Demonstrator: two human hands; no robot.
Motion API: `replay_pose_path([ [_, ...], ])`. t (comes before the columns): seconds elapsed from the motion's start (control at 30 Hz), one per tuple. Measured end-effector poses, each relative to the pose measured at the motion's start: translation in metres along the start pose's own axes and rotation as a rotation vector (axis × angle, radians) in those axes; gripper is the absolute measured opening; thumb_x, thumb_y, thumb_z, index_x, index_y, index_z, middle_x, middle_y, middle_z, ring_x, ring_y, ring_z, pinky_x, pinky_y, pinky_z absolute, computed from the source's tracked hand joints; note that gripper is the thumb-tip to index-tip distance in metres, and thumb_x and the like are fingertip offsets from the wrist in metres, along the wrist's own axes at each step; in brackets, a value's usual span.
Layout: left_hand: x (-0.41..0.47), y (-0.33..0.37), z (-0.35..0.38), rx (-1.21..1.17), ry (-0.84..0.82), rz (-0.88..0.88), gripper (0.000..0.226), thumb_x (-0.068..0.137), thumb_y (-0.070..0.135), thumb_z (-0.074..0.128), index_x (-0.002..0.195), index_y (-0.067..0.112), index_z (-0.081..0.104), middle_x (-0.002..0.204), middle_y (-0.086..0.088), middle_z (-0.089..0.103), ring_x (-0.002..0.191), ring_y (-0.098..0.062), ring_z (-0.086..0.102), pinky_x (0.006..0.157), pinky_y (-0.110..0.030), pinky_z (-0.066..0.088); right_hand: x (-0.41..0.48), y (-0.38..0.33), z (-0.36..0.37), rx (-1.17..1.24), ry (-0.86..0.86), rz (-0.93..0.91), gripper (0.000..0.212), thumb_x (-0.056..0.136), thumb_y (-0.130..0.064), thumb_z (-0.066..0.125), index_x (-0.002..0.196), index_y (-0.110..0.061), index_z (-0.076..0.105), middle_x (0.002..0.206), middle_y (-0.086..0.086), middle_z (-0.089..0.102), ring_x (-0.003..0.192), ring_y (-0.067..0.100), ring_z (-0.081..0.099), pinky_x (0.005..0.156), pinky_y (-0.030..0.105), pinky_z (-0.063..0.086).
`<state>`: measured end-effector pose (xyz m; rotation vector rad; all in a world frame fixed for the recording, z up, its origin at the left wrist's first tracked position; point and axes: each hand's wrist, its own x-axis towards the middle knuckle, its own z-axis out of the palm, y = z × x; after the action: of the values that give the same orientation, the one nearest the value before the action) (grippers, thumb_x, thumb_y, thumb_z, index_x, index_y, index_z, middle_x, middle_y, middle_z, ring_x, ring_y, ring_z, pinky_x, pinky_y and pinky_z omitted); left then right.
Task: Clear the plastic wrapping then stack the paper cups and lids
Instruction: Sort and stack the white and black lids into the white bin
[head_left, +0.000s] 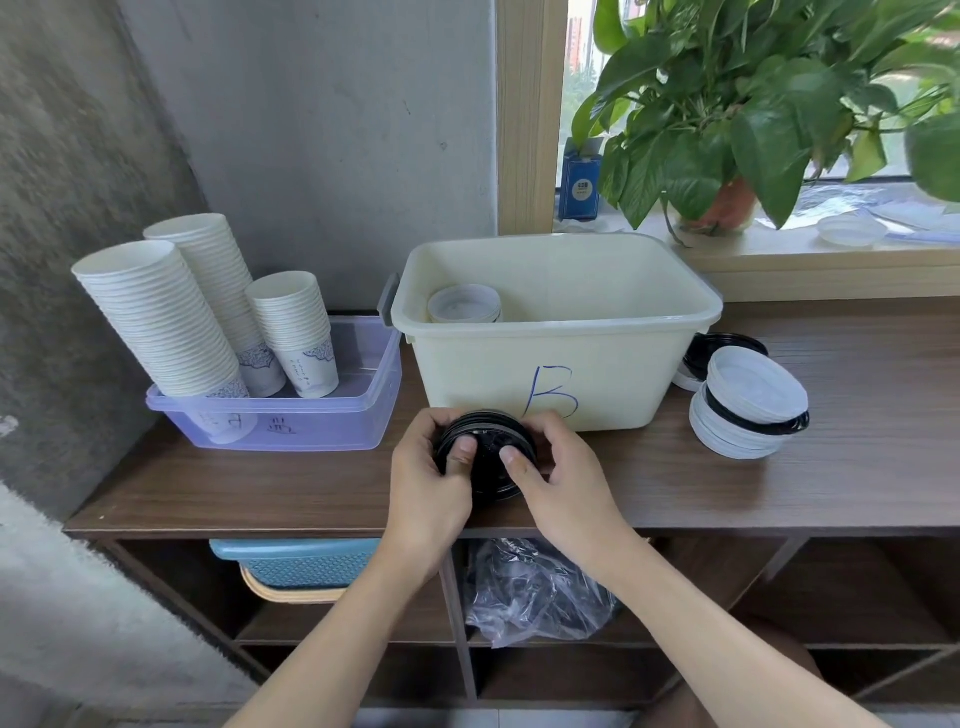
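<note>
The left hand (431, 486) and right hand (569, 480) both clasp the black lids (485, 441) between them, thumbs on top, the bin (613, 374) just beyond; even pressure from both sides should square the stack before it goes in

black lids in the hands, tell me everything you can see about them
The stack of round, glossy black plastic lids has ridged rims nested together. It tilts, top face towards the camera, over the brown wooden shelf top, before the cream plastic bin marked B. The left hand and right hand grip its sides, thumbs on the top lid.
</note>
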<state>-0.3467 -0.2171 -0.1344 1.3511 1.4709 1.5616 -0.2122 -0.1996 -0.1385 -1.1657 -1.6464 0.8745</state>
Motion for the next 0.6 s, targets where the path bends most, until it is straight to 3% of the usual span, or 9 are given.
replay_pose_path([
  [0.23, -0.0013, 0.0037, -0.0002, 0.018, -0.067, 0.037, 0.026, 0.095, -0.003, 0.053, 0.096, 0.022, 0.057, 0.089, 0.004, 0.067, 0.084, -0.006, 0.061, 0.080, -0.018, 0.047, 0.0004, 0.0015, -0.0004, 0.008, 0.027, -0.007, 0.014, 0.084, -0.031, 0.057, 0.097, -0.024, 0.057, 0.093, -0.003, 0.065, 0.092, 0.019, 0.060, 0.084, 0.048, 0.051],
  [0.37, -0.0027, 0.0054, -0.0021, 0.039, -0.153, 0.095, 0.023, 0.095, 0.006, 0.060, 0.117, 0.016, 0.061, 0.109, 0.005, 0.070, 0.104, -0.003, 0.063, 0.092, -0.015, 0.046, 0.0018, 0.0033, -0.0015, -0.026, 0.043, -0.036, 0.015, 0.087, -0.019, 0.061, 0.102, -0.020, 0.059, 0.100, 0.001, 0.062, 0.095, 0.018, 0.058, 0.087, 0.041, 0.049],
  [0.47, -0.0029, 0.0049, -0.0019, 0.023, -0.124, 0.065, 0.023, 0.094, -0.003, 0.056, 0.106, 0.017, 0.060, 0.099, 0.002, 0.070, 0.095, -0.007, 0.064, 0.086, -0.018, 0.048, 0.0014, 0.0022, -0.0003, -0.043, 0.012, -0.050, 0.023, 0.088, -0.016, 0.062, 0.110, -0.020, 0.061, 0.107, 0.001, 0.061, 0.102, 0.014, 0.057, 0.092, 0.034, 0.047],
  [0.6, -0.0013, 0.0009, -0.0036, -0.005, -0.099, 0.050, 0.014, 0.094, 0.005, 0.059, 0.102, 0.014, 0.054, 0.097, -0.006, 0.066, 0.091, -0.015, 0.063, 0.084, -0.025, 0.050, 0.0023, 0.0001, -0.0042, -0.020, -0.044, -0.032, 0.030, 0.089, -0.021, 0.063, 0.119, -0.024, 0.059, 0.115, -0.007, 0.063, 0.109, 0.004, 0.057, 0.095, 0.023, 0.045],
])
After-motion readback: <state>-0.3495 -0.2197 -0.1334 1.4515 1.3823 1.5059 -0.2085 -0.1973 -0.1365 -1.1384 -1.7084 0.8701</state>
